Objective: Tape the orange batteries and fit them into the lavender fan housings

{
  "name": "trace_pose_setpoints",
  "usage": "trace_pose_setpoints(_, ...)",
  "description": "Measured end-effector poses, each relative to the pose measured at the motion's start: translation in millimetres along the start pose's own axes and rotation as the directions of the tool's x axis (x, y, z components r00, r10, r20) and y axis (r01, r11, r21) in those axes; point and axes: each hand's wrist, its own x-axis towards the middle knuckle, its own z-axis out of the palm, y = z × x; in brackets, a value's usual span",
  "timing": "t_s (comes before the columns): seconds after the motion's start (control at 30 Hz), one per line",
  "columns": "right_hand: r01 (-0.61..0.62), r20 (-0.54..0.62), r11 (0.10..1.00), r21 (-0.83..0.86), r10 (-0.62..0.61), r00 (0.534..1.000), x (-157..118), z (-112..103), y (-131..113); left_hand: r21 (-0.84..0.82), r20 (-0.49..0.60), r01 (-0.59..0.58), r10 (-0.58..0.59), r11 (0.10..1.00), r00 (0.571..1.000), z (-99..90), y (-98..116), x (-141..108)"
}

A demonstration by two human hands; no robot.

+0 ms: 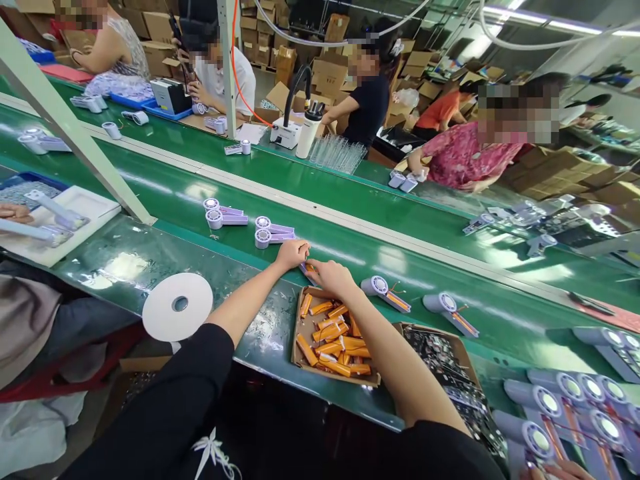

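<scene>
My left hand (293, 254) is closed, fingers pinched together, over a half-assembled lilac handheld fan (306, 272) at the belt's near edge. Closed beside it, my right hand (331, 276) grips the same fan, with a bit of orange showing under the fingertips. Most of this fan is hidden by my hands. Below my right wrist stands a cardboard tray of orange-wrapped batteries (330, 347). Further along to the right, two open fans (386, 294) (451, 312) lie with orange batteries in their handles and loose wires. Several lilac fans (274, 233) rest on the belt to the left.
The green conveyor belt (350, 230) runs across. A white reel (170, 313) lies at the bench edge; a box of circuit boards (440, 360) sits right, near many fans (575, 400). A slanted post (75, 120) rises left. Co-workers sit opposite; others' hands show at both sides.
</scene>
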Motion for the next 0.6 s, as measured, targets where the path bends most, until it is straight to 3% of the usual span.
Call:
trace_pose_setpoints(0.2, 0.012, 0.079, 1.000, -0.016, -0.011, 0.997, 9.9, -0.6, -4.6, 0.052, 0.047, 0.010, -0.013, 0.999, 0.999, -0.4, 11.7, 0.3)
trace_pose_setpoints(0.33, 0.014, 0.092, 1.000, -0.009, -0.014, 0.996, 13.0, 0.2, -3.4, 0.106, 0.146, 0.016, -0.032, 0.994, 0.989, -6.1, 22.5, 7.5)
trace_pose_setpoints(0.47, 0.012, 0.053, 1.000, 0.025, -0.014, 0.998, 13.3, -0.8, 8.8, 0.195, 0.253, -0.027, -0.023, 0.980, 0.967, -43.3, 22.1, 13.0)
trace_pose_setpoints(0.6, -0.106, -0.028, 0.993, 0.057, 0.108, 0.994, 15.9, -3.1, 37.3, 0.384, 0.226, 0.035, -0.130, 0.923, 0.965, -96.3, 3.8, 15.5)
